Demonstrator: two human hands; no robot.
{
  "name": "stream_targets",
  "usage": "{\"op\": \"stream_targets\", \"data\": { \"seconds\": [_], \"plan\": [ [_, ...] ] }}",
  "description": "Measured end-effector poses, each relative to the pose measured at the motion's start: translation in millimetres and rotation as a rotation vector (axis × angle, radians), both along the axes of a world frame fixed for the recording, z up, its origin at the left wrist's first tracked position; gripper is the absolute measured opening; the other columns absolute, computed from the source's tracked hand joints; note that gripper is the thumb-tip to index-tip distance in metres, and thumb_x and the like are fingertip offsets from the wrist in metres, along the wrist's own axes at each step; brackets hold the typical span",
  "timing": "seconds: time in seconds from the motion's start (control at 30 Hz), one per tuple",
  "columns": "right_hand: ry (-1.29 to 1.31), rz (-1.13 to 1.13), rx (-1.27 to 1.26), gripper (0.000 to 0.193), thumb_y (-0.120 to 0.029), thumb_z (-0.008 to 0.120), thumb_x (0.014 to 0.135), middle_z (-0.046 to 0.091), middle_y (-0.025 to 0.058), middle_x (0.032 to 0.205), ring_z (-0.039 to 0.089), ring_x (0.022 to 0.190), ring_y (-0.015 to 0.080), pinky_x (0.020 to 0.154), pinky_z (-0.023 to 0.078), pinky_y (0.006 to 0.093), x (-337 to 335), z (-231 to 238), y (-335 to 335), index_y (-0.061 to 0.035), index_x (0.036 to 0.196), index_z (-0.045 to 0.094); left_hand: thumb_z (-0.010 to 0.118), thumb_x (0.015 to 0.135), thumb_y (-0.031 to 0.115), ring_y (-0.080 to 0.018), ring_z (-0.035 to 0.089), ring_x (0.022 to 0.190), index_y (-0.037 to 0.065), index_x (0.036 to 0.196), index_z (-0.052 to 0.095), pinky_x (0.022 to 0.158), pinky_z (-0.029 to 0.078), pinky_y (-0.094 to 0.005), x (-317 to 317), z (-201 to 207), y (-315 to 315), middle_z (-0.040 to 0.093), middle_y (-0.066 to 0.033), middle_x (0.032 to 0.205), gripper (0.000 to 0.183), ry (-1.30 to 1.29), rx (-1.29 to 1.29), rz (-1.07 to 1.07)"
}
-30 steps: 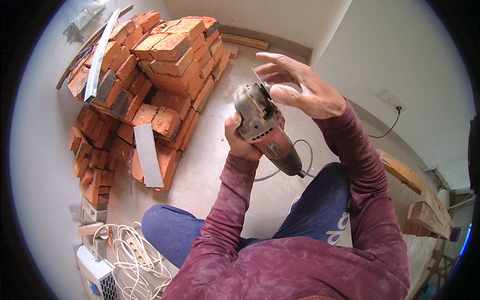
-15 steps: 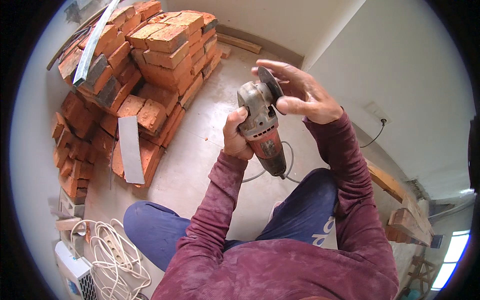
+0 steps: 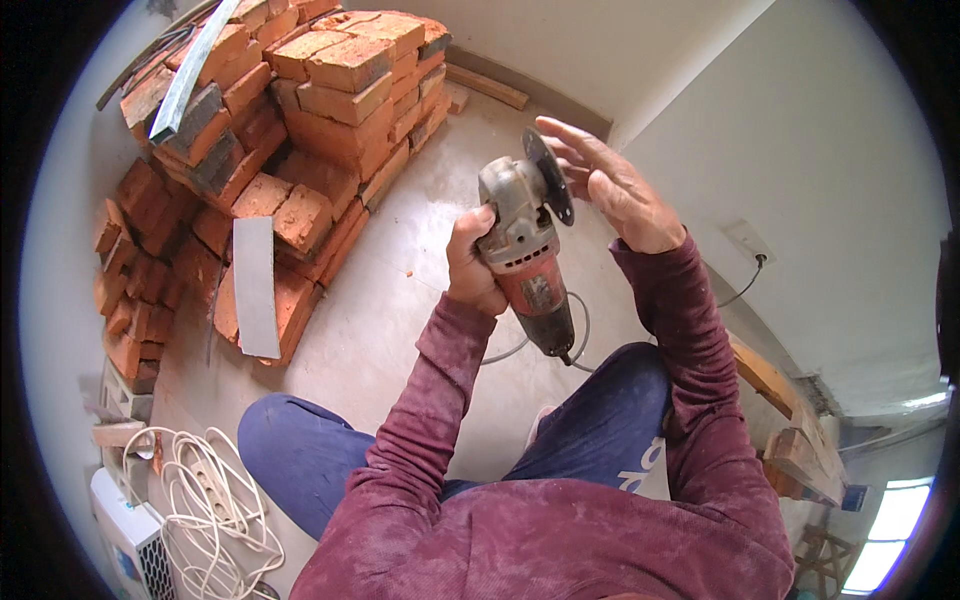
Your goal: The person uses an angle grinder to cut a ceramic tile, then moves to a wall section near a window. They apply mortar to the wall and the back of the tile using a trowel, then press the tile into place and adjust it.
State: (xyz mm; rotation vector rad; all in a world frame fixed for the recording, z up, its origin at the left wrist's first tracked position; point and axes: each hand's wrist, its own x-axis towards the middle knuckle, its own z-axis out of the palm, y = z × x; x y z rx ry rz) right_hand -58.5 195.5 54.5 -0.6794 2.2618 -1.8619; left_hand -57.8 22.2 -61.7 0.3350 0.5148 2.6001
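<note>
My left hand [image 3: 473, 265] is wrapped round the head of an angle grinder [image 3: 533, 285], thumb on its grey metal gear housing. The tool has a worn red and black body, tilted with its cord end toward me. On its far right side sits a dark, thin disc [image 3: 549, 178], seen nearly edge-on, with small holes near its lower rim. My right hand [image 3: 625, 195] is beside the disc with its fingers stretched and apart, holding nothing. Whether a fingertip behind the disc touches it, I cannot tell.
A stack of red bricks [image 3: 345, 120] rises at the far left, with a metal bar [image 3: 195, 70] and a grey strip [image 3: 256, 285] on it. White cable [image 3: 215, 515] lies coiled at the lower left by a white box [image 3: 130, 535]. A wall socket [image 3: 748, 242] holds a plug at right.
My right hand has shifted slightly right and its fingers have opened away from the disc. The disc's rim now shows holes. My left hand still grips the grinder.
</note>
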Motion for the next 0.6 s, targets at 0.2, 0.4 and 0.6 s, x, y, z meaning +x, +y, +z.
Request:
{"op": "stream_targets", "data": {
  "seconds": [0.2,0.4,0.6],
  "plan": [
    [-0.01,0.172,0.381,0.12,-0.041,0.089,0.065,0.039,0.0206,0.145,0.041,0.135,0.0305,0.112,0.033,0.041,13,-46,-19,-0.0027,0.152,0.016,0.042,0.081,0.076,-0.0354,0.06,0.097,0.003,0.123,0.054,0.079,0.054,-0.0488,-9,-1,-2,0.06,-0.0214,0.104,0.085,-0.199,0.225,0.17],
    [-0.019,0.068,0.216,0.113,-0.028,0.082,0.061,0.037,0.0186,0.144,0.036,0.137,0.0295,0.115,0.029,0.04,16,-46,-37,-0.0011,0.15,0.018,0.049,0.086,0.069,-0.0332,0.06,0.109,0.005,0.13,0.051,0.092,0.051,-0.0498,-21,-4,-23,0.061,-0.0186,0.116,0.078,0.01,0.19,0.12],
    [-0.109,0.064,-0.028,0.113,-0.024,0.081,0.06,0.037,0.0179,0.142,0.036,0.135,0.0274,0.114,0.029,0.0391,29,-37,-53,0.0012,0.15,0.016,0.055,0.093,0.044,-0.0276,0.064,0.11,0.004,0.134,0.052,0.098,0.051,-0.0431,5,51,-37,0.063,-0.0136,0.123,0.057,0.058,0.129,0.178]
  ]
}}
